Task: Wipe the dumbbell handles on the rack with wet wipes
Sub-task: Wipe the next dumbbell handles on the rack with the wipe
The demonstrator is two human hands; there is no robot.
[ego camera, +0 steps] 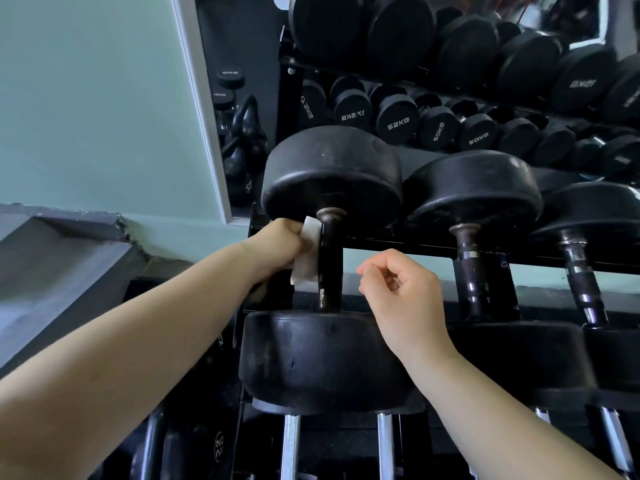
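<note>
A black dumbbell lies on the rack [398, 242] with its dark handle [329, 268] running away from me between two round heads. My left hand [277, 245] grips a white wet wipe [308, 258] and presses it against the left side of that handle, near the far head. My right hand [403, 292] hovers just right of the handle, fingers loosely curled, holding nothing. Two more dumbbell handles [471, 271] [581, 278] lie to the right on the same tier.
A mirror behind the rack reflects rows of dumbbells [398, 123]. Kettlebells [244, 140] show in the mirror at left. A pale green wall [97, 98] and a grey ledge [59, 258] lie left. Lower-tier chrome handles [291, 445] sit below.
</note>
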